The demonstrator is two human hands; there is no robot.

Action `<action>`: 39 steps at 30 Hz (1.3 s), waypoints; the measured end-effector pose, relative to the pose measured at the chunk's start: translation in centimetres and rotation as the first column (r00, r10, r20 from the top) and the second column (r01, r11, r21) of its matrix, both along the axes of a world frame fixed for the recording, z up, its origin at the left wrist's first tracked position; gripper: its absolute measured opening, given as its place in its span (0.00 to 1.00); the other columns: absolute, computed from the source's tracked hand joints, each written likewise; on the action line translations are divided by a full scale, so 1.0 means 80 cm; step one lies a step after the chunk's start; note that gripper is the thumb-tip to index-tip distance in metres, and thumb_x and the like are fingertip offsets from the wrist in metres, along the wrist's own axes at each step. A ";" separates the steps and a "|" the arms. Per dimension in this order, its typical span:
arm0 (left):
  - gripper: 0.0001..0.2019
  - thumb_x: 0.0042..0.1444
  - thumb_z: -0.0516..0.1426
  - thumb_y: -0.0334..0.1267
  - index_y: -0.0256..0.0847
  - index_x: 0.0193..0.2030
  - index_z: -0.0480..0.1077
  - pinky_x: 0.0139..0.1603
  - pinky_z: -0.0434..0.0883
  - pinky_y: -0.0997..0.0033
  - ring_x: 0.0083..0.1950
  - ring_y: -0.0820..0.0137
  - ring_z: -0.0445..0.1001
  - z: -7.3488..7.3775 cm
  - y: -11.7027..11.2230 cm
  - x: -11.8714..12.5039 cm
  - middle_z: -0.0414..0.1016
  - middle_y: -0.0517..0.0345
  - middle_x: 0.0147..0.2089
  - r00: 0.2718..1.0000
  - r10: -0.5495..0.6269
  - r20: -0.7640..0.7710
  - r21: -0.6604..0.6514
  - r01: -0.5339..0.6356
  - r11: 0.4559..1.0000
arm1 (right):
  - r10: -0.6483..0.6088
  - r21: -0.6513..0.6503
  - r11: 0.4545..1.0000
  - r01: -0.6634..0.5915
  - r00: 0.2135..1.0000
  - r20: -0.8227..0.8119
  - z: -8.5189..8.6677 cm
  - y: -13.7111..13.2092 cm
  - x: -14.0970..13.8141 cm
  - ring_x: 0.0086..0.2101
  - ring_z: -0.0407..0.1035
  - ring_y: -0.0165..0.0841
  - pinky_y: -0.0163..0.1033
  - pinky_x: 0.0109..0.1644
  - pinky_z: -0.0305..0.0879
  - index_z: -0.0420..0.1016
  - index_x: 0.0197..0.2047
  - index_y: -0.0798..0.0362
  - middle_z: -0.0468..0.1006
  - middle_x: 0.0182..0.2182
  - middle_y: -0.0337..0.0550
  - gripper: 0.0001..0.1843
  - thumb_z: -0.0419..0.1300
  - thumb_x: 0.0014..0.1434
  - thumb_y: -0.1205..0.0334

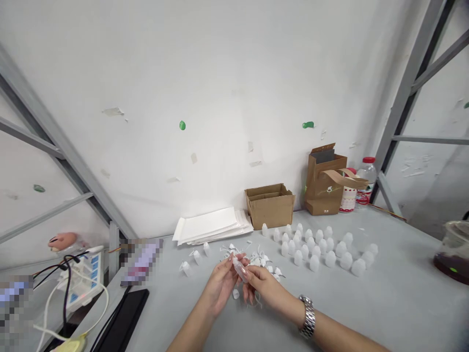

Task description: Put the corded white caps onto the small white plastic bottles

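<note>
Head view: both arms (198, 322) are cut off by the lower edge, with a metal watch (307, 317) on the right wrist. At the lower left, a black slab (126, 318) is also cut off. The left hand (222, 281) and right hand (261, 281) meet around a small bottle (240, 270) held just above the table (330, 308). The left fingertips pinch its upper end, and the right thumb presses its side. The fingers hide part of it, and whether its top is fully seated is too small to tell. It looks slim, see-through and colourless, tilted with its narrower end up and leftward.

Just behind the hands, partly hidden by them, lies a heap of little white caps and strings (259, 258), too tangled to count. Three small capped bottles (196, 257) stand to the left, and many cloudy white bottles (317, 249) crowd to the right, some overlapping. A cup of dark liquid (452, 254) is cut off at the right edge.

Farther back lie white envelopes (207, 229), beside an open cardboard box (271, 213) whose bottom is out of sight. Next comes a brown paper bag (322, 188), its handle partly covering a red-capped bottle (366, 176) near the wall (227, 73).
</note>
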State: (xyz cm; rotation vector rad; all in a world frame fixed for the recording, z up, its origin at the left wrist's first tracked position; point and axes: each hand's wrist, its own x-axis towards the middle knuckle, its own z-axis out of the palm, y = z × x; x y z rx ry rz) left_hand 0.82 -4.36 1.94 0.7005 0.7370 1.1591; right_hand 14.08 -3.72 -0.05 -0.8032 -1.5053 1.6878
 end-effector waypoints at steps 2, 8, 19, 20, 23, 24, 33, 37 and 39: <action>0.14 0.48 0.58 0.41 0.34 0.39 0.73 0.41 0.64 0.71 0.38 0.69 0.71 0.000 0.001 -0.002 0.75 0.51 0.35 1.000 -0.008 0.013 0.002 0.008 1.000 | -0.028 0.021 0.999 0.027 0.999 0.045 0.003 -0.001 0.001 0.15 0.59 0.25 0.31 0.21 0.55 0.60 0.23 0.54 0.68 0.15 0.35 0.25 0.49 0.51 0.38; 0.13 0.49 0.58 0.35 0.36 0.42 0.72 0.49 0.63 0.68 0.47 0.66 0.70 0.002 0.001 -0.007 0.75 0.48 0.42 0.997 0.018 0.069 0.031 -0.020 0.999 | -0.161 0.137 0.980 0.144 0.979 0.127 0.006 -0.003 0.004 0.19 0.60 0.26 0.32 0.25 0.56 0.62 0.27 0.55 0.67 0.18 0.35 0.21 0.50 0.54 0.44; 0.14 0.46 0.60 0.37 0.36 0.41 0.72 0.51 0.61 0.65 0.44 0.65 0.72 0.005 -0.001 -0.004 0.77 0.49 0.38 0.998 0.058 -0.005 0.041 -0.058 0.997 | -0.212 0.226 0.960 0.167 0.958 0.192 0.010 -0.009 0.006 0.22 0.61 0.28 0.33 0.27 0.56 0.62 0.25 0.54 0.67 0.19 0.36 0.19 0.50 0.55 0.46; 0.13 0.46 0.60 0.37 0.37 0.39 0.72 0.51 0.61 0.65 0.44 0.65 0.72 0.006 -0.001 -0.004 0.77 0.50 0.37 0.997 0.076 -0.010 0.050 -0.075 0.996 | -0.204 0.216 0.963 0.163 0.961 0.188 0.008 -0.008 0.005 0.22 0.61 0.28 0.33 0.27 0.57 0.63 0.25 0.54 0.68 0.19 0.37 0.19 0.50 0.55 0.46; 0.07 0.43 0.62 0.36 0.36 0.30 0.72 0.49 0.63 0.66 0.42 0.65 0.72 0.006 -0.001 -0.002 0.77 0.51 0.35 0.994 0.109 -0.015 0.066 -0.108 0.992 | -0.157 0.127 0.982 0.141 0.980 0.124 0.003 -0.006 0.003 0.19 0.61 0.27 0.32 0.24 0.56 0.63 0.26 0.54 0.69 0.17 0.36 0.20 0.52 0.52 0.43; 0.07 0.43 0.62 0.37 0.36 0.28 0.72 0.48 0.63 0.66 0.43 0.64 0.72 0.006 -0.001 -0.001 0.77 0.51 0.36 0.995 0.103 -0.020 0.063 -0.101 0.993 | -0.114 0.074 0.991 0.108 0.990 0.077 0.003 -0.005 0.003 0.17 0.60 0.26 0.32 0.23 0.55 0.64 0.26 0.54 0.70 0.16 0.36 0.21 0.53 0.51 0.42; 0.10 0.51 0.55 0.39 0.35 0.34 0.73 0.48 0.64 0.68 0.45 0.65 0.70 0.007 -0.006 0.000 0.75 0.50 0.39 0.999 -0.026 -0.037 0.097 0.030 0.995 | 0.129 -0.286 0.929 -0.233 0.931 -0.341 0.013 -0.007 0.004 0.14 0.61 0.24 0.29 0.18 0.52 0.68 0.25 0.59 0.70 0.14 0.39 0.25 0.56 0.47 0.42; 0.09 0.48 0.58 0.38 0.34 0.33 0.74 0.48 0.64 0.68 0.46 0.64 0.70 0.008 -0.009 0.001 0.76 0.49 0.39 0.999 0.028 -0.022 0.018 -0.028 0.999 | 0.005 -0.156 0.987 -0.037 0.980 -0.199 0.008 -0.008 -0.001 0.14 0.58 0.23 0.30 0.20 0.51 0.63 0.22 0.56 0.68 0.14 0.36 0.24 0.55 0.48 0.40; 0.08 0.46 0.59 0.36 0.34 0.32 0.74 0.49 0.64 0.67 0.47 0.62 0.70 0.009 -0.011 0.003 0.76 0.48 0.40 0.998 0.069 -0.012 -0.014 -0.070 0.997 | -0.094 -0.050 0.995 0.091 0.993 -0.069 0.007 -0.009 -0.002 0.16 0.58 0.24 0.31 0.21 0.53 0.60 0.22 0.54 0.66 0.14 0.34 0.23 0.55 0.48 0.41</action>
